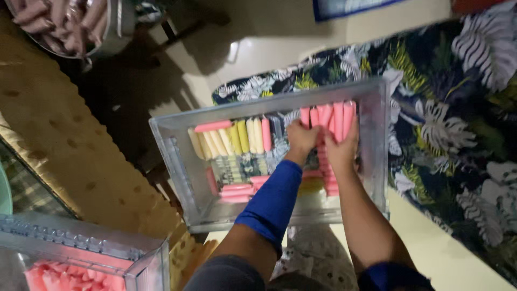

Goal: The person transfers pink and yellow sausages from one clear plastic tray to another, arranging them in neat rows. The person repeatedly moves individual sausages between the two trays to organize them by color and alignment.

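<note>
On a pale floor beside a dark leaf-print cloth [458, 108], a clear plastic rectangular bin [377, 161] holds long pink ice sticks [336, 118] at its far right, both left hand [301, 137] and right hand [342, 148] closed on them; probably stiff, slippery, best gripped mid-length.

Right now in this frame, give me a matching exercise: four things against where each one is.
Things:
1. pink sticks
2. yellow sticks
3. metal bowl
4. second clear bin

Places:
A. top left corner of the view
B. bottom left corner of the view
C. left part of the clear bin, standing in a row
D. right part of that bin, at both hands

Pairs: 1-D, 2-C, 3-A, 4-B
</note>
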`<state>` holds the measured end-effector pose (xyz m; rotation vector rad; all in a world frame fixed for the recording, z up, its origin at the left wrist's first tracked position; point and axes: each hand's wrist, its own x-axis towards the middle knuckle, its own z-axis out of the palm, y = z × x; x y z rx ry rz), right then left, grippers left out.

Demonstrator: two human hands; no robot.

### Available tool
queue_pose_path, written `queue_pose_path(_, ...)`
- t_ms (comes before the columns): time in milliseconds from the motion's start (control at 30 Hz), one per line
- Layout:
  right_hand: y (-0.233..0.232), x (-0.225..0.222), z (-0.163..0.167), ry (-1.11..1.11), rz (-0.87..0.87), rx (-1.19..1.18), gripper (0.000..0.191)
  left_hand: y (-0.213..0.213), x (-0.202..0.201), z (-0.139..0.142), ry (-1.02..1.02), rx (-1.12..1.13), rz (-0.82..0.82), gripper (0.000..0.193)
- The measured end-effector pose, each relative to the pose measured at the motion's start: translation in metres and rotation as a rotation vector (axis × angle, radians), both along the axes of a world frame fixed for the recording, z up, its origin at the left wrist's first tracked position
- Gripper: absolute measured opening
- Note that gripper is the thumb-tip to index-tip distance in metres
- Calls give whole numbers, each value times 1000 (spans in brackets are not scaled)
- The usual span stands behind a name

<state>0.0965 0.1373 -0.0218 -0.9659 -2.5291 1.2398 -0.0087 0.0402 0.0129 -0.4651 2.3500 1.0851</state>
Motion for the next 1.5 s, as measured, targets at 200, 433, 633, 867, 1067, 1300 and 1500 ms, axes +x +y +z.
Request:
queue_pose_path(200, 20, 9, -1, -23, 171, -28, 91, 2, 8, -18, 98, -35, -9, 64)
queue_pose_path(433, 31, 10, -10, 62, 57, -453, 94, -1, 6, -16, -47, 7, 26, 59)
queue_pose_path(633, 29, -7, 5, -341, 111, -143, 102, -11, 19, -12, 99, 221, 11, 44)
queue_pose_path(867, 32, -33, 26, -454, 69, -87, 97, -17, 19, -11, -89, 576, 93, 45)
queue_pose_path(1067, 38, -35, 40, -407, 105, -71, 94, -20, 13, -5, -278, 683, 148, 34)
queue_pose_path(1300, 39, -35, 44, -453, 92, -147, 98, -22, 11, 5, -304, 757, 110, 31)
queue_pose_path(1500, 25, -21, 31, -239, 297, -48, 112, -18, 13, 5, -286, 633, 154, 42)
